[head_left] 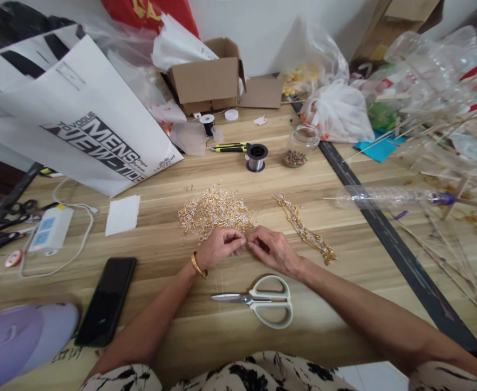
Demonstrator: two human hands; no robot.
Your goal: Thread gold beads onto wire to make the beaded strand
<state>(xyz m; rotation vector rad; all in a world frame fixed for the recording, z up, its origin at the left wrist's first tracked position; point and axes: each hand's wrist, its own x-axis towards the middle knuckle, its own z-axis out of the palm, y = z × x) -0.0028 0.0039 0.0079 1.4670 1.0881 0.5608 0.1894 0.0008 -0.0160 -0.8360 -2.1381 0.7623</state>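
Observation:
My left hand [223, 245] and my right hand [274, 250] meet fingertip to fingertip over the wooden table, each in a pinch. What lies between the fingers is too small to make out. Just beyond my left hand spreads a pile of small gold and clear beaded pieces [216, 210]. To the right of my right hand lies a bundle of beaded gold strands [303, 228]. Scissors with pale handles [268, 300] rest below both hands, blades pointing left and nearly closed.
Behind the pile stand a wire spool [256, 158], a yellow-black cutter [230, 147] and a glass jar of beads [302, 146]. A phone [107, 301], a power strip [51, 231] and a white paper bag [83, 119] occupy the left. Thin sticks and plastic bottles [425, 60] crowd the right.

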